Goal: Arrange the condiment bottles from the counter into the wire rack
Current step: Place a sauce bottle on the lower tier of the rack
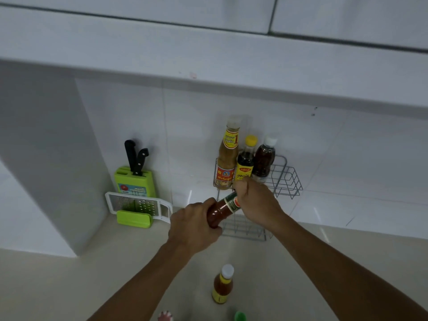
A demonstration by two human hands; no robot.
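Note:
A red sauce bottle (224, 207) with a green label is tilted between both hands in front of the wire rack (287, 179). My left hand (194, 225) grips its base. My right hand (256, 200) is closed around its neck and cap, which are hidden. The rack's upper tier holds three bottles: a tall tan sauce bottle (228, 156), a dark bottle with a yellow cap (245, 158) and a dark bottle with a white cap (264, 158). On the counter near me stands an orange sauce bottle (222, 284) with a white cap.
A green knife block (134, 180) with two black-handled knives stands left of the rack, with a white grater (139, 205) leaning in front. A white wall column (46, 158) juts out at left. A green cap (239, 316) and a pinkish object (165, 316) sit at the bottom edge.

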